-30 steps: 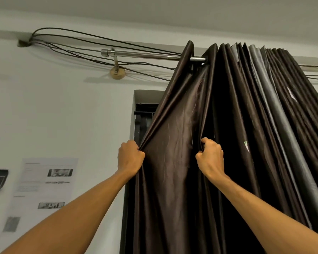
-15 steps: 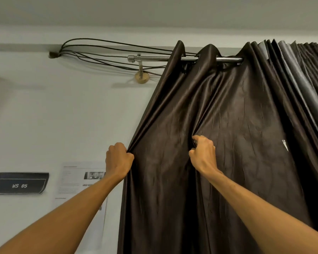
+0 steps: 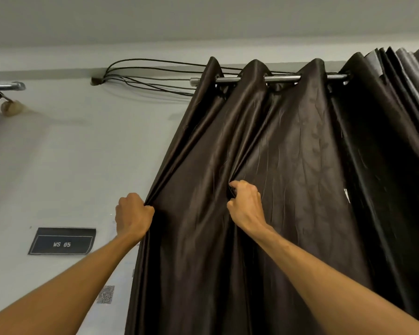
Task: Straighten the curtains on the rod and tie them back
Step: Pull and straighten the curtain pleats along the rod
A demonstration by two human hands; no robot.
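Overhead, a dark brown curtain (image 3: 288,165) hangs by its eyelets from a metal rod (image 3: 282,79) and fills the view from twelve o'clock round to five. Three rounded folds rise above the rod at the curtain's free end. Toward two o'clock the cloth is bunched into tight pleats, with some grey fabric (image 3: 408,66) showing among them.

The person's left hand (image 3: 133,215), at about eight o'clock from the middle of the view, grips the curtain's outer edge, its fingers curled into a fist around the hem. The right hand (image 3: 246,204), at three o'clock from the left one, pinches a fold of the same panel, thumb and bent fingers closed on the cloth. The fabric between the two hands hangs in long shallow creases. Both bare forearms reach up from the seven and five o'clock corners.

The rod's end sticks out at nine o'clock from the first fold. Black cables (image 3: 150,74) fan from a hole in the pale wall (image 3: 70,165) at ten o'clock and run behind the curtain top. At the nine o'clock edge is the end of a second rod (image 3: 6,86). A dark plate (image 3: 62,241) reading "WS 05" sits on the wall at nine o'clock from the left forearm. A small patterned sticker (image 3: 105,294) lies at seven o'clock, near the curtain's edge. A small white mark (image 3: 346,195) shows on the cloth at three o'clock from the right hand.
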